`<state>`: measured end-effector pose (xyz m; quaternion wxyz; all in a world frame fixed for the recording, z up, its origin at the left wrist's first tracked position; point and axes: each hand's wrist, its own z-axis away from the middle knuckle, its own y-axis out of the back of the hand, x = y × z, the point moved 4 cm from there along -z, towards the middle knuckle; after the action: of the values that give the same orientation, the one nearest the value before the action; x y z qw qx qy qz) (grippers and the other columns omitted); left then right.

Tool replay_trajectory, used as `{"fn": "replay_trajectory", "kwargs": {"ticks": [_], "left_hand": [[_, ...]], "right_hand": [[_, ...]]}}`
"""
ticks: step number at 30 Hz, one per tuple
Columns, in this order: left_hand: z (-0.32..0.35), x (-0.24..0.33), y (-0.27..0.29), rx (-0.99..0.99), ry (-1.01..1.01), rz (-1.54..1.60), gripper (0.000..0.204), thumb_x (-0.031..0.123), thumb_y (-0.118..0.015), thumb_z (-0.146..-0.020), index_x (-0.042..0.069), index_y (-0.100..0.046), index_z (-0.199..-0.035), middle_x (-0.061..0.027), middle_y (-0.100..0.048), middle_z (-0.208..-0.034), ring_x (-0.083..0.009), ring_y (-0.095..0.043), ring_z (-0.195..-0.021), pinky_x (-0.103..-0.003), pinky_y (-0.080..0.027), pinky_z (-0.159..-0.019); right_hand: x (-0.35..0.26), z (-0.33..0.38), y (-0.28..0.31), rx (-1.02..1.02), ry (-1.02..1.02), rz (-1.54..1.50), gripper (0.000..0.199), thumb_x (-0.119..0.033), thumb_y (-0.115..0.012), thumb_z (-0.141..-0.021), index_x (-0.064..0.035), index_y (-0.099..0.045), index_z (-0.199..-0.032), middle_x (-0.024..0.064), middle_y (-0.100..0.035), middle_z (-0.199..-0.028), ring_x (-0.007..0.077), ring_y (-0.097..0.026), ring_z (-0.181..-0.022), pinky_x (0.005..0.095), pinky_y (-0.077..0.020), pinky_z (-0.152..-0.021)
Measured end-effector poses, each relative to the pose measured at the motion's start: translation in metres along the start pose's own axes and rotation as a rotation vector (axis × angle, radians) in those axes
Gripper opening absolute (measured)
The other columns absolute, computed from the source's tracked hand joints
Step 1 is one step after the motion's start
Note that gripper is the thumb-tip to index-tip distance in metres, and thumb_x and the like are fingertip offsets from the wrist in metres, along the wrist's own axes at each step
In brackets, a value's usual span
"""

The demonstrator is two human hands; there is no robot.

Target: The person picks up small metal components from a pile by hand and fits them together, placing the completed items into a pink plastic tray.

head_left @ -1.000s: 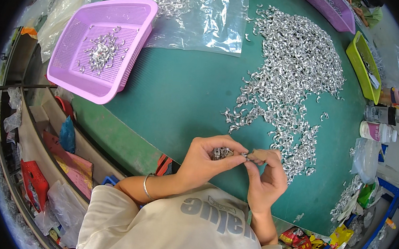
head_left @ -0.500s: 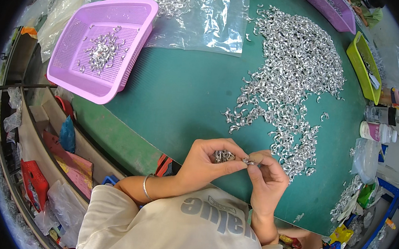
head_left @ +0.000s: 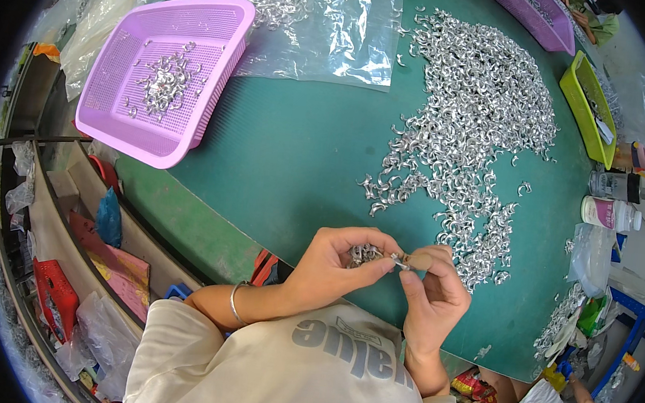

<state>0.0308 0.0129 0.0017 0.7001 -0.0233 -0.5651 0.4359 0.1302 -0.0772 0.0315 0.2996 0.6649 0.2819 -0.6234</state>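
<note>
The left hand (head_left: 333, 261) cups a cluster of small silvery pieces (head_left: 364, 255), and its fingers meet those of the right hand (head_left: 436, 295) at one shiny piece (head_left: 399, 261). Beyond them on the green surface (head_left: 288, 153) spreads a large heap of curved metal pieces (head_left: 486, 101). At far left, a purple basket (head_left: 222, 84) holds a small pile, beside clear plastic sheeting (head_left: 343, 40).

Near the right edge of the tabletop (head_left: 296, 146) there are a yellow-green basket (head_left: 579, 112) and a purple-labelled bottle (head_left: 608, 213); at left, a blue bag (head_left: 109, 219).
</note>
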Motion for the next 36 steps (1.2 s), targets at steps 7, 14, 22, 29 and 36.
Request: {"fn": "replay_trajectory", "kwargs": {"ticks": [7,14,22,29,36], "left_hand": [[0.000,-0.006,0.003,-0.057,0.088,0.089,0.015,0.006,-0.059,-0.081,-0.002,-0.060,-0.094,0.0025,-0.058,-0.080,0.0034,-0.040,-0.058,-0.013,-0.029,-0.046],[0.003,0.008,0.001,0.025,-0.232,-0.213,0.012,-0.004,-0.056,-0.078,-0.003,-0.059,-0.089,-0.0063,-0.057,-0.085,-0.0060,-0.049,-0.070,-0.018,-0.036,-0.056],[0.005,0.009,0.000,0.019,-0.407,-0.261,0.014,-0.003,-0.058,-0.077,-0.002,-0.059,-0.091,-0.0046,-0.057,-0.085,-0.0039,-0.048,-0.067,-0.017,-0.034,-0.049],[0.001,0.025,0.028,0.292,-0.044,0.091,0.017,0.007,-0.057,-0.080,0.001,-0.056,-0.095,0.0002,-0.051,-0.070,-0.0021,-0.041,-0.048,-0.015,-0.031,-0.040],[0.023,0.140,0.149,0.979,-0.829,-0.290,0.028,0.011,-0.051,-0.087,-0.006,-0.051,-0.109,0.0027,-0.045,-0.063,-0.0013,-0.031,-0.046,-0.016,-0.022,-0.039]], "right_hand": [[-0.003,-0.001,-0.001,0.007,0.027,0.047,0.020,0.009,-0.067,-0.063,0.0039,-0.059,-0.081,0.0085,-0.057,-0.080,0.0180,-0.048,-0.076,0.0271,-0.0387,-0.068],[-0.004,-0.001,-0.001,-0.003,0.040,0.054,0.020,0.009,-0.067,-0.063,0.0046,-0.059,-0.080,0.0099,-0.058,-0.081,0.0191,-0.048,-0.076,0.0279,-0.0388,-0.067],[-0.005,0.000,-0.002,-0.006,0.021,0.011,0.020,0.010,-0.067,-0.063,0.0058,-0.058,-0.080,0.0106,-0.057,-0.081,0.0196,-0.048,-0.076,0.0286,-0.0393,-0.067],[0.008,-0.007,0.001,0.041,-0.060,0.081,0.018,0.010,-0.062,-0.067,0.0036,-0.059,-0.083,0.0088,-0.058,-0.083,0.0172,-0.049,-0.077,0.0248,-0.0383,-0.067],[0.024,-0.036,-0.012,-0.167,0.241,0.727,0.027,0.001,-0.063,-0.069,-0.0049,-0.061,-0.095,0.0086,-0.053,-0.091,0.0241,-0.047,-0.082,0.0307,-0.0366,-0.068]]}}
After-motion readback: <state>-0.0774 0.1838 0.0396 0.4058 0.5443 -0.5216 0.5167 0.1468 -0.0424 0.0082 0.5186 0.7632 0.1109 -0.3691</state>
